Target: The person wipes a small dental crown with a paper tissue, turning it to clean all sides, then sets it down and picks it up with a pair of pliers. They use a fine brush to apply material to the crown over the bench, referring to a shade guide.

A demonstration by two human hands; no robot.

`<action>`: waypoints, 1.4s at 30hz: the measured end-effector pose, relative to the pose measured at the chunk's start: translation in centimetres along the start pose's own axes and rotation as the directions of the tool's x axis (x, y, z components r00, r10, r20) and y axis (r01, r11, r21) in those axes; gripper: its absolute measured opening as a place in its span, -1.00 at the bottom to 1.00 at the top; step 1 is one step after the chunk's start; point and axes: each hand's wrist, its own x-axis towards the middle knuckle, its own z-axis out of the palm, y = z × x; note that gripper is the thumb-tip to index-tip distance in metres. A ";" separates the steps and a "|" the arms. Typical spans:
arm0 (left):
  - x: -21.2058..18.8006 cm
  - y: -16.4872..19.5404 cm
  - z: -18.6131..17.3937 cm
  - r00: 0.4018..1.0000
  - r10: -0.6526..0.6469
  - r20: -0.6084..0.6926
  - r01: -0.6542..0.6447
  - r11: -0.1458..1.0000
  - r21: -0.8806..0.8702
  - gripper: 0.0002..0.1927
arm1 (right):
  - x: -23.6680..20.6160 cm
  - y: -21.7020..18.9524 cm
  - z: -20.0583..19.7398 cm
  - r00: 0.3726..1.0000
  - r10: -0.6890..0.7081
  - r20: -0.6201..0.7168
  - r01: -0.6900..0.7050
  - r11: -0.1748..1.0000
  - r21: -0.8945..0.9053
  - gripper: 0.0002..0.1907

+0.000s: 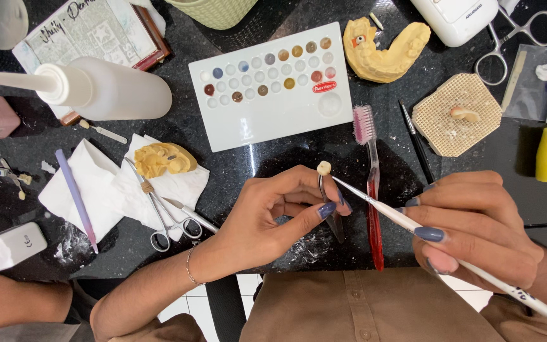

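Viewing the black stone worktop (235,171) from the head camera, I log items by descending size. A white mixing palette (272,85) with rows of small wells, several holding coloured pigment, lies at upper centre. A white squeeze bottle (106,88) lies on its side at upper left. A yellow dental cast (384,50) sits right of the palette, and a second cast (163,158) rests on white tissue (112,187) at left, beside metal forceps (169,218). A honeycomb firing tray (457,114) sits at right, with scissors (508,44) above it. A red toothbrush (371,190) lies upright in frame between the hands.

My left hand (267,218) is closed in a pinch on a thin metal holder (324,190), which carries a small tooth-coloured crown (324,168) at its tip, raised just above the worktop, below the palette and beside the toothbrush head. My right hand (473,225) grips a fine white-handled brush (381,209) pen-fashion; its tip points at the crown and ends just beside it. Contact between tip and crown cannot be confirmed.
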 end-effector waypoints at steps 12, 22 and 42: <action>0.1 0.0 0.0 1.000 0.000 -0.002 0.000 1.000 0.015 -0.80 | 0.0 0.0 0.2 0.999 -0.026 -0.019 0.025 0.999 -0.025 -0.85; 0.0 0.1 -0.1 1.000 -0.023 -0.008 0.023 0.999 0.031 -0.81 | 0.8 0.6 0.5 0.980 -0.176 -0.094 0.172 0.984 -0.052 -0.73; 0.0 0.0 0.0 1.000 0.006 -0.007 -0.005 0.999 0.042 -0.78 | 0.3 1.2 0.4 0.971 -0.233 -0.058 0.231 0.972 -0.041 -0.68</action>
